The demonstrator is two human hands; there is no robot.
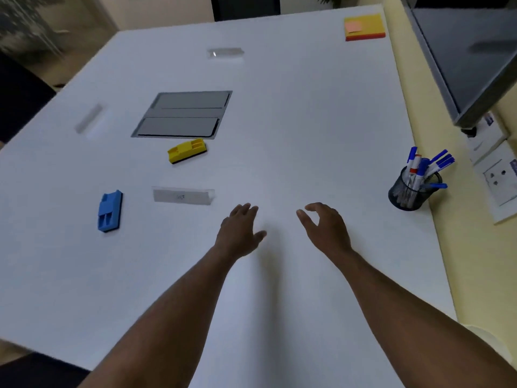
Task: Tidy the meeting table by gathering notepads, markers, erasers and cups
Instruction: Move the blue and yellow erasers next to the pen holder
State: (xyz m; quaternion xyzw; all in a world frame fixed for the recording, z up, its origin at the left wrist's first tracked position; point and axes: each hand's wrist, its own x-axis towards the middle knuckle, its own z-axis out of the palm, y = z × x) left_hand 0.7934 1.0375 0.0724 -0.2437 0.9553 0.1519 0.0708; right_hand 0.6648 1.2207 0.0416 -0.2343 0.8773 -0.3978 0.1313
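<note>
Both my hands hover empty over the middle of the white table [307, 121]. My left hand [239, 229] has its fingers stretched forward, and my right hand [326, 228] has loosely curved fingers. A blue eraser [110, 210] lies to the left of my left hand. A yellow eraser [187, 150] lies further ahead. A black mesh cup [413, 191] holding several blue markers [425, 166] stands near the right edge. A stack of yellow and orange notepads [364, 27] with a pink sticky pad on top sits at the far right corner.
A grey cable hatch [183, 114] is set into the table's centre. Three clear name-plate holders stand on the table, one close ahead [183, 196], one at the left [89, 119], one far ahead [225, 53]. A dark screen [470, 57] hangs on the yellow wall at right.
</note>
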